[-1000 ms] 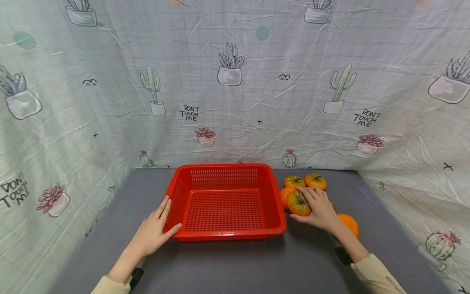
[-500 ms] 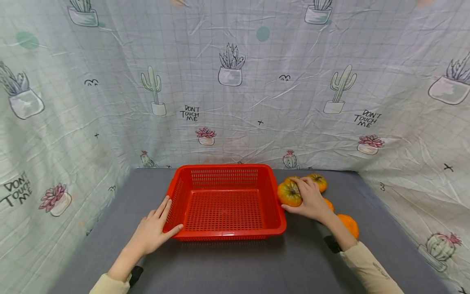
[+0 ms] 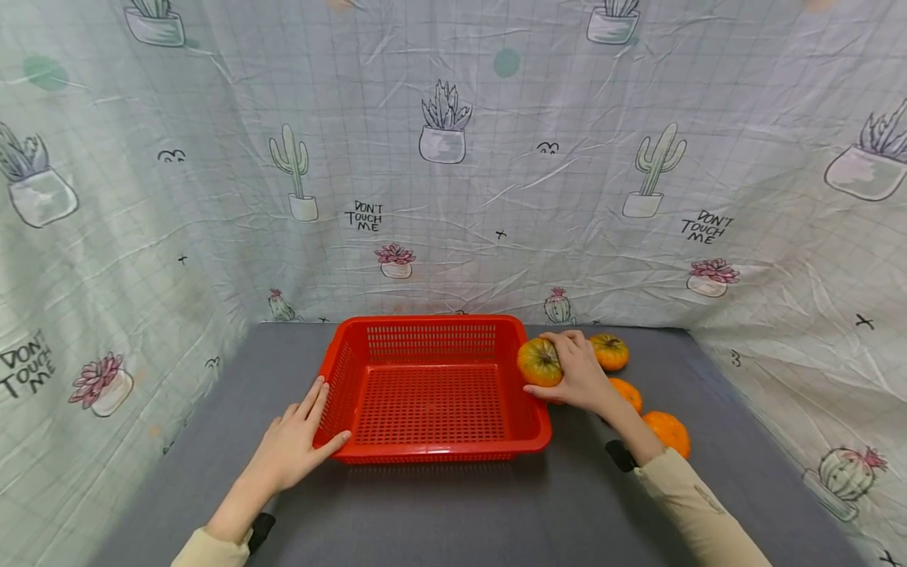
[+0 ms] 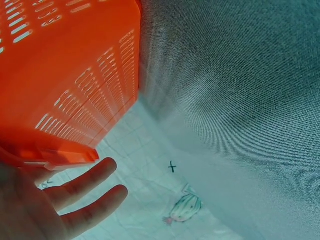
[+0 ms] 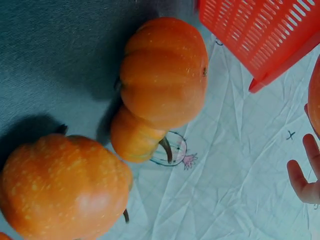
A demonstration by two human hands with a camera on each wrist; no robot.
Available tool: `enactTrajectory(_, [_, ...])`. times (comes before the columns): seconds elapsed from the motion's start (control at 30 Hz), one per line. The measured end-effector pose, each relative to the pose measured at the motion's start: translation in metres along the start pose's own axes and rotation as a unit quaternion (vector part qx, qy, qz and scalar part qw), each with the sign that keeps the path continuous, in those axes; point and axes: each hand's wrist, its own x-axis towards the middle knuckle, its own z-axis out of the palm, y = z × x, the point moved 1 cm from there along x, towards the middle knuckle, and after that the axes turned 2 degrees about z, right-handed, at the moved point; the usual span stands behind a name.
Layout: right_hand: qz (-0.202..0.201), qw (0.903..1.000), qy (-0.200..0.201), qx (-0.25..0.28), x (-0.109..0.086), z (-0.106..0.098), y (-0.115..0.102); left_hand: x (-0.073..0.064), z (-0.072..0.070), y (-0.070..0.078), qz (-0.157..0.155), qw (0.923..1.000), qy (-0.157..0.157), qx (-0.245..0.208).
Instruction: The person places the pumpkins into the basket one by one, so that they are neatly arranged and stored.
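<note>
A small orange pumpkin [image 3: 538, 363] with green streaks is gripped by my right hand [image 3: 577, 374], fingers and thumb around its right side. It overlaps the right rim of the red plastic basket [image 3: 432, 450] in the head view. Only the edge of this pumpkin [image 5: 315, 95] shows in the right wrist view. My left hand [image 3: 286, 449] rests at the basket's left rim with straight fingers, the thumb over the front left corner. In the left wrist view, two straight fingers [image 4: 95, 212] extend past the rim. Inside the basket, the slotted floor is bare.
Right of the basket, more pumpkins stand on the grey table [image 3: 453, 520]: one at the back [image 3: 608, 352], an orange one [image 3: 627, 394] by the right wrist and a larger one [image 3: 668, 434] beside the forearm. A patterned cloth [image 3: 496, 197] hangs behind and along both sides.
My right hand has carried the pumpkin left and away from me, from among the other pumpkins to the basket's right rim. The left hand and basket stay put.
</note>
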Motion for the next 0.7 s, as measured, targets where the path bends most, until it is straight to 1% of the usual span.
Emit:
enactTrajectory(0.17, [0.008,0.9997,-0.022,-0.010,0.008,0.005,-0.003,0.000,0.000,0.000,0.001,1.0000,0.003,-0.004])
enactTrajectory(0.3, [0.007,0.9994,-0.027,-0.019,0.016,0.009,-0.006,0.000,0.000,0.000,0.002,0.9999,0.006,-0.008])
enactTrajectory(0.43, [0.009,0.9993,-0.034,-0.015,0.024,0.014,-0.007,0.000,0.000,0.000,0.003,0.9999,0.007,-0.010])
enactTrajectory(0.7, [0.023,0.9975,-0.067,-0.010,0.041,0.025,-0.008,-0.001,0.001,0.001,0.004,0.9999,0.009,-0.014])
